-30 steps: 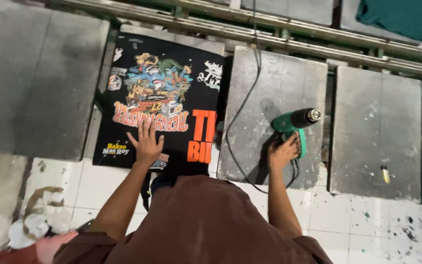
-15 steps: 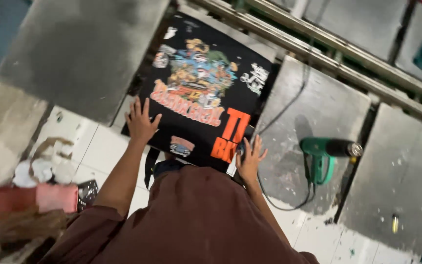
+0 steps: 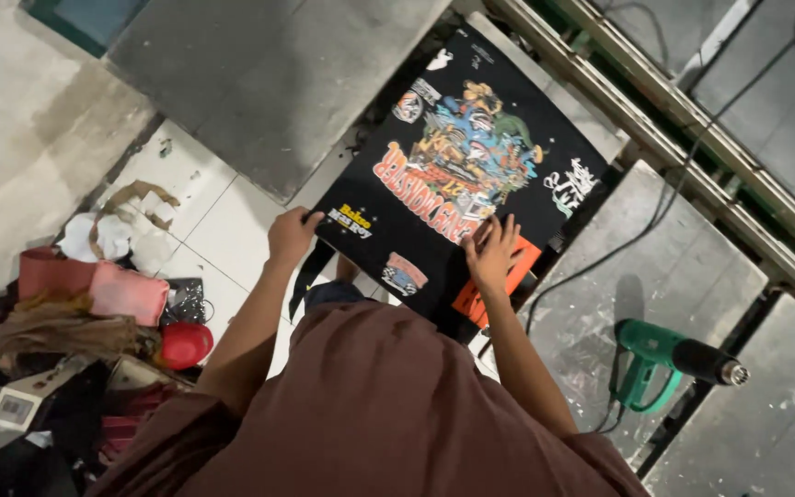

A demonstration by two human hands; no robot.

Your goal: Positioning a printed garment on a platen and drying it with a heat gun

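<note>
A black shirt (image 3: 471, 175) with a colourful cartoon print lies stretched over a grey platen. My left hand (image 3: 292, 235) is closed on the shirt's near left edge. My right hand (image 3: 492, 250) lies flat on the print with its fingers spread, next to an orange patch (image 3: 517, 267). A green heat gun (image 3: 664, 354) rests on the platen to the right, apart from both hands, with its cord trailing off.
Grey metal platens (image 3: 259, 83) stand on both sides of the shirt, and a metal rail (image 3: 692, 156) runs behind them. At the left, a heap of rags, pink cloth (image 3: 117, 290) and a red object (image 3: 184, 343) lies on the white tiled floor (image 3: 223, 230).
My right hand let go of the heat gun and moved onto the print. My left hand slid from the print to the shirt's edge and gripped it. The view swung to the left.
</note>
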